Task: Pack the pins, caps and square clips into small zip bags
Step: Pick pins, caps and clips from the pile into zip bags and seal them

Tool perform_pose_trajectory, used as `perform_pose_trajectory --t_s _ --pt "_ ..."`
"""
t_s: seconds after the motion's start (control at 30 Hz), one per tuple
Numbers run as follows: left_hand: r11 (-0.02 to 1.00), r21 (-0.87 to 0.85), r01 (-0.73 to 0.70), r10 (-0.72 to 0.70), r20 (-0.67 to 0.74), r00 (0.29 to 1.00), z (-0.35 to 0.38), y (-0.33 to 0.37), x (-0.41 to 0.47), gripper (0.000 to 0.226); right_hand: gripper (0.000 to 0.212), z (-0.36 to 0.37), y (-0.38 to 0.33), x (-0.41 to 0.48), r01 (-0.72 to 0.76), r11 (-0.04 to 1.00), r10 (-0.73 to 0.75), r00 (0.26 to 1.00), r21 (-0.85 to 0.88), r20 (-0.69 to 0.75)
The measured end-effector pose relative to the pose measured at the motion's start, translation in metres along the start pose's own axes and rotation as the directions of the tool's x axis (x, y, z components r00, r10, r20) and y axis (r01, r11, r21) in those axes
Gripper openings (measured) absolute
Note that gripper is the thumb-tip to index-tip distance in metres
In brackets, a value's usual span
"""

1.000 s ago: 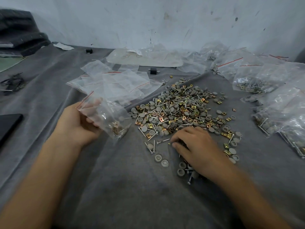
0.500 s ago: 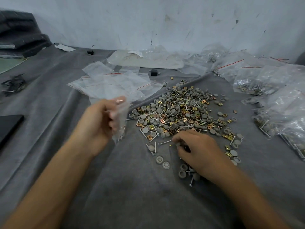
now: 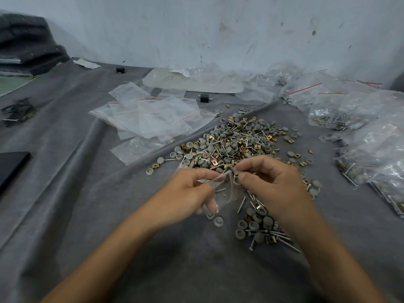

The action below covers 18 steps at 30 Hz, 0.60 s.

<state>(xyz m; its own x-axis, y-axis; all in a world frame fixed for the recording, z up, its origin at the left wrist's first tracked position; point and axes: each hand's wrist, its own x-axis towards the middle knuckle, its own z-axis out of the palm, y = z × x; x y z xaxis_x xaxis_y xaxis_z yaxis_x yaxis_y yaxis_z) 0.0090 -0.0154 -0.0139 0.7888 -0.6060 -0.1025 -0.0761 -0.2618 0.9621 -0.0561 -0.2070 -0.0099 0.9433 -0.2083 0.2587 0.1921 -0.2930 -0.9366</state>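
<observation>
A heap of grey round caps, metal pins and brass square clips lies on the grey cloth just beyond my hands. My left hand holds a small clear zip bag by its mouth above the cloth; a pin shows inside it. My right hand pinches a grey cap at the bag's opening. A smaller group of caps, pins and clips lies under my right wrist. Two loose caps lie below the bag.
Empty zip bags are fanned out at the centre left. Filled bags pile up along the right side. A flat clear plastic piece lies by the wall. A black slab sits at the left edge.
My left hand brought the bag from the left into the middle. My right hand rose off the cloth with a cap and met the bag's opening.
</observation>
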Motion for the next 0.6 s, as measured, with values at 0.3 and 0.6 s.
perform_pose_trajectory --t_s 0.3,0.6 --pt "0.989 -0.142 0.048 -0.057 -0.056 0.997 -0.001 0.003 0.002 0.034 0.022 0.010 -0.001 -0.005 0.082 0.996 -0.083 0.996 0.037 0.036" --pt "0.971 -0.237 -0.019 -0.035 -0.220 0.975 -0.024 0.002 0.005 0.035 0.019 0.002 0.001 -0.003 0.105 0.991 -0.101 0.994 -0.087 0.045"
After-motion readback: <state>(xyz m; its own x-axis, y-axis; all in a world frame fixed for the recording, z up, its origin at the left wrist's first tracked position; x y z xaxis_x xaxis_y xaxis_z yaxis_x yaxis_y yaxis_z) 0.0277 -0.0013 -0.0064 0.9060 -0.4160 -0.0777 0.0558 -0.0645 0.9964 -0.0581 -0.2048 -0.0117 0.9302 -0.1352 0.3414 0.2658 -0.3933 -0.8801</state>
